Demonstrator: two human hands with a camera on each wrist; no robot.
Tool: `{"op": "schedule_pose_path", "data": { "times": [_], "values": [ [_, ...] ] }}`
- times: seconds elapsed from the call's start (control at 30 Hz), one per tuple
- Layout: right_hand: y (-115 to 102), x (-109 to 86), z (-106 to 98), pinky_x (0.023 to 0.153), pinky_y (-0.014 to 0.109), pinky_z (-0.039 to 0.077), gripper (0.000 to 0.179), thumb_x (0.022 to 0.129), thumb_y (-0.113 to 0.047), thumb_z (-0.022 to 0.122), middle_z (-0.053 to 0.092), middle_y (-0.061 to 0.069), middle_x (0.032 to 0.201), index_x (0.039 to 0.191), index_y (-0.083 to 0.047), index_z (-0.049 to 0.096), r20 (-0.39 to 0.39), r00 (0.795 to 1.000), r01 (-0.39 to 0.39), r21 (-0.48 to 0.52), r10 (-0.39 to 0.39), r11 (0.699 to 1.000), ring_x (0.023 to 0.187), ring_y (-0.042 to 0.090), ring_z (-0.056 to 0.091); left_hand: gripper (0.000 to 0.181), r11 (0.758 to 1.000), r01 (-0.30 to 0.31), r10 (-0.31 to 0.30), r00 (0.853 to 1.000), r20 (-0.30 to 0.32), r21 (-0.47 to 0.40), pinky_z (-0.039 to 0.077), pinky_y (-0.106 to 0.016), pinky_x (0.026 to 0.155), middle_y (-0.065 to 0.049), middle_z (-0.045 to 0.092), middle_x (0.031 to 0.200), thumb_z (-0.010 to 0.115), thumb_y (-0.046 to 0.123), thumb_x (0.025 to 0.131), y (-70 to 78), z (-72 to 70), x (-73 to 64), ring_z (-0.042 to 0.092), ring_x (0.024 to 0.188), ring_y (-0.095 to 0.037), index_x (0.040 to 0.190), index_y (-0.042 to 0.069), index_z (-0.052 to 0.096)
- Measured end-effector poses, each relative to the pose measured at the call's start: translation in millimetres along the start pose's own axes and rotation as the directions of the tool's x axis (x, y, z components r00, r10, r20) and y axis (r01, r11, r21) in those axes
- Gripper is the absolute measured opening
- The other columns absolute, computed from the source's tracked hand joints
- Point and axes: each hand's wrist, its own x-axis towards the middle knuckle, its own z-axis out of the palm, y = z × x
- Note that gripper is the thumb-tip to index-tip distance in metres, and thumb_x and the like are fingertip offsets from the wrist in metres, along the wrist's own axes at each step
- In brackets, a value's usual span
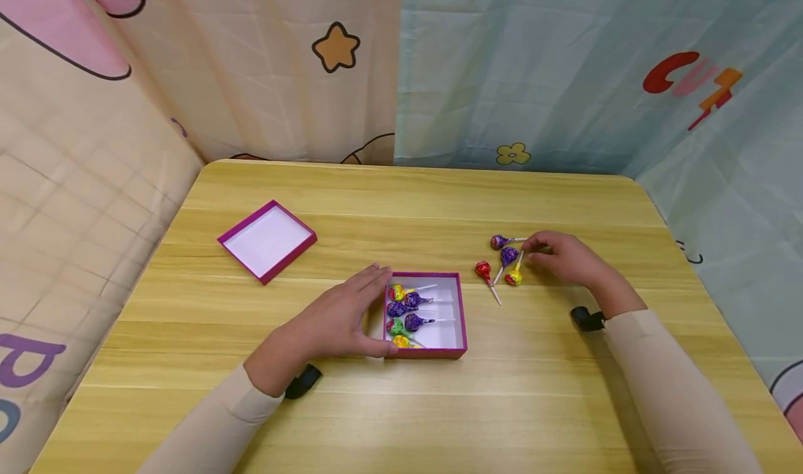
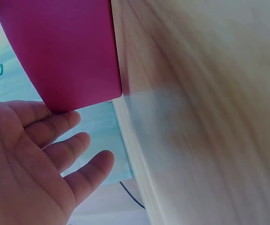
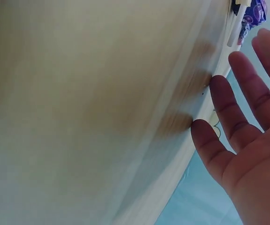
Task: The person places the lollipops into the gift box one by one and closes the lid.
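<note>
My left hand [image 1: 339, 317] holds the magenta box [image 1: 463, 317] at its left side, with the thumb at the front corner and the fingers at the back corner. In the left wrist view, the fingers touch the end of the box wall [image 2: 73, 51]. Several wrapped lollipops, such as a green lollipop [image 1: 395, 326], lie inside, heads to the left. My right hand [image 1: 567, 258] is beside the stick of a yellow lollipop [image 1: 514, 277], its fingers loosely extended. Near it lie a red lollipop [image 1: 483, 270], a purple lollipop [image 1: 509, 255] and another purple lollipop [image 1: 498, 242].
A box lid [image 1: 268, 240] lies with its white inside facing up at the left back of the wooden table [image 1: 401, 411]. Printed curtains [image 1: 502, 63] hang behind the table and along its sides.
</note>
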Motion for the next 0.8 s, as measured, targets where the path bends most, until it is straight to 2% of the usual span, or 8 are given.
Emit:
{"op": "schedule_pose_path", "data": {
  "times": [0.4,0.63,0.8],
  "values": [
    [2.1,5.8,1.4,0.097,0.056,0.045,0.018,0.099,-0.008,0.061,0.066,0.018,0.116,0.113,-0.001,0.068,0.038,0.999,0.034,-0.030,-0.033,0.999,0.110,0.035,0.058,0.116,1.000,-0.006,0.006,1.000,0.005,0.011,0.030,-0.050,0.114,-0.002,0.020,0.164,0.066,0.078,0.072,0.7,0.4,0.5,0.015,0.150,-0.021,0.160,0.016,0.021],
    [1.3,7.5,1.8,0.094,0.054,0.046,0.012,0.096,-0.003,0.063,0.066,0.015,0.111,0.107,-0.003,0.068,0.045,0.994,0.101,-0.054,-0.099,0.993,0.102,0.032,0.058,0.117,1.000,-0.001,0.001,1.000,0.003,0.016,0.030,-0.050,0.114,-0.001,0.020,0.164,0.065,0.080,0.072,0.5,1.0,0.9,0.016,0.150,-0.021,0.160,0.016,0.021],
    [1.6,9.0,2.8,0.097,0.057,0.044,0.010,0.093,0.001,0.064,0.065,0.017,0.112,0.102,-0.001,0.069,0.058,0.988,0.147,-0.089,-0.143,0.985,0.107,0.036,0.058,0.117,1.000,-0.002,0.002,1.000,0.001,0.010,0.030,-0.049,0.114,-0.001,0.021,0.164,0.064,0.080,0.072,0.4,1.1,1.0,0.016,0.150,-0.021,0.160,0.016,0.022]
  ]
}}
